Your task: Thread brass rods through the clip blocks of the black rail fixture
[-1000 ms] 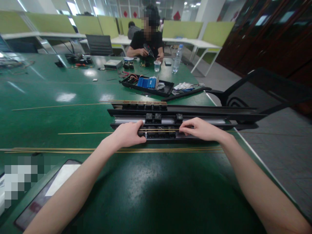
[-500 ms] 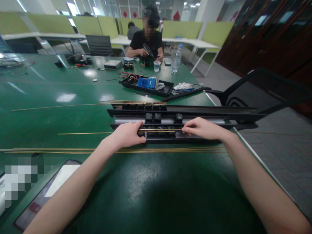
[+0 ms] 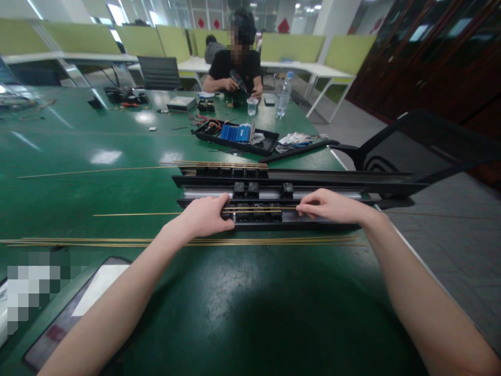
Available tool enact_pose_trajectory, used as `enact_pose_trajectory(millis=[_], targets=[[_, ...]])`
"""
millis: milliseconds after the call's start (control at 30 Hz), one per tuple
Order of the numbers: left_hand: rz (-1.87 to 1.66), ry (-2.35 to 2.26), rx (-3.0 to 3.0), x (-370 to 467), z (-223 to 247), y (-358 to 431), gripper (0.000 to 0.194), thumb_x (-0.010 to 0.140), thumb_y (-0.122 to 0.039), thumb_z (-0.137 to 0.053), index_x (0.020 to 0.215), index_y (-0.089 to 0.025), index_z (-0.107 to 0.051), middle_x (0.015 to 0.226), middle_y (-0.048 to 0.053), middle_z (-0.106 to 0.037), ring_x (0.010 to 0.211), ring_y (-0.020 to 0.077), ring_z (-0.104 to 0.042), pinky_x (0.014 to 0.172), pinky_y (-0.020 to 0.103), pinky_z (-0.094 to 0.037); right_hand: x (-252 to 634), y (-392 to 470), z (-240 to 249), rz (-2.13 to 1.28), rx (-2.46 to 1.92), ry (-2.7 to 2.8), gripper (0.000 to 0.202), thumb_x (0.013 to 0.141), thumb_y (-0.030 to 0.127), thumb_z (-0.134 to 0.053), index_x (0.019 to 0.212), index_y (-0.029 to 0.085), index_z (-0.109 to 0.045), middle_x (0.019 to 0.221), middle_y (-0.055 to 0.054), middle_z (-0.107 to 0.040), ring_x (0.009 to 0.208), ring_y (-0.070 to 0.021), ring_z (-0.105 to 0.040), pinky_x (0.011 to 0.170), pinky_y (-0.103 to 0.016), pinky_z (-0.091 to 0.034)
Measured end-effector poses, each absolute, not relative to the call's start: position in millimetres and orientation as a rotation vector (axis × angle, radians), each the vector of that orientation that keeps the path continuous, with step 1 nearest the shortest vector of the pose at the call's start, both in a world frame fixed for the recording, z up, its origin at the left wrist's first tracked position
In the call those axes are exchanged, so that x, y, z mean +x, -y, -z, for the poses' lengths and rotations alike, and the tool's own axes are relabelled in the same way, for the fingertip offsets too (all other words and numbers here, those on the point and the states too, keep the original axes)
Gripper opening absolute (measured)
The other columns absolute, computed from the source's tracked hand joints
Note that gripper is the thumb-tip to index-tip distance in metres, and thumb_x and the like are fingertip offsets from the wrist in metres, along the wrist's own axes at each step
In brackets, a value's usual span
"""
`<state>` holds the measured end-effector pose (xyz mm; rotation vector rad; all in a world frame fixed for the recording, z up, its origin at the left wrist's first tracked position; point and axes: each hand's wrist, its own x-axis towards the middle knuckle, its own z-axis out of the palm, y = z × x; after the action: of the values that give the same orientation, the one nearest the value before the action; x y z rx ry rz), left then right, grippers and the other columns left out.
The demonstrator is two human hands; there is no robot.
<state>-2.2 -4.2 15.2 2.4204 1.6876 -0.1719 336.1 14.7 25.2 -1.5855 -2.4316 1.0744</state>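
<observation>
My left hand [image 3: 204, 215] is closed over the left part of the near black rail [image 3: 301, 227], thumb and fingers spanning it beside small black blocks [image 3: 258, 215]. What lies under the palm is hidden. Between the fingertips of my right hand [image 3: 326, 205] is a thin brass rod [image 3: 288, 208], pinched to the right of those blocks. The rod runs lengthwise over the rail, and its line continues past the right table edge. Other brass rods cross the same blocks. Behind it, a second rail [image 3: 329, 194] carries several black blocks [image 3: 253, 189].
Loose brass rods [image 3: 274, 241] lie in front of the rails. A black tray [image 3: 270, 140] with a blue item, gloves [image 3: 293, 141] and a water bottle [image 3: 284, 96] stand farther back. A co-worker [image 3: 238, 68] holds a power drill [image 3: 237, 80]. A chair [image 3: 422, 146] borders the right edge.
My right hand has slid slightly to the right along the rail with the brass rod in its fingers. My left hand stays in place.
</observation>
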Motion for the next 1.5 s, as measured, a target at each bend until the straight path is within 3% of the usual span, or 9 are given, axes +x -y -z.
enact_pose_trajectory(millis=[1100,1500], targets=[[0.161,-1.675,2.444,-2.9,-13.2,3.4,0.050,0.078,-0.054,-0.055,0.116,-0.022,-0.055,0.105,0.012,-0.073,0.090,0.0322,-0.071,0.078,0.039,-0.053,361.5,-17.8,-28.8,-1.158,-1.742,2.443,0.061,0.084,0.076,-0.050,0.081,0.020,-0.074,0.062,-0.001,-0.057,0.059,-0.0154,-0.048,0.058,-0.028,-0.035],[0.169,-1.675,2.448,-2.8,-13.6,3.2,0.050,0.078,-0.054,-0.054,0.116,-0.022,-0.056,0.105,0.012,-0.073,0.091,0.0333,-0.070,0.078,0.040,-0.053,371.9,-21.1,-25.7,-1.190,-1.757,2.427,0.061,0.086,0.076,-0.049,0.087,0.021,-0.074,0.067,-0.003,-0.068,0.065,-0.0189,-0.057,0.066,-0.030,-0.043]])
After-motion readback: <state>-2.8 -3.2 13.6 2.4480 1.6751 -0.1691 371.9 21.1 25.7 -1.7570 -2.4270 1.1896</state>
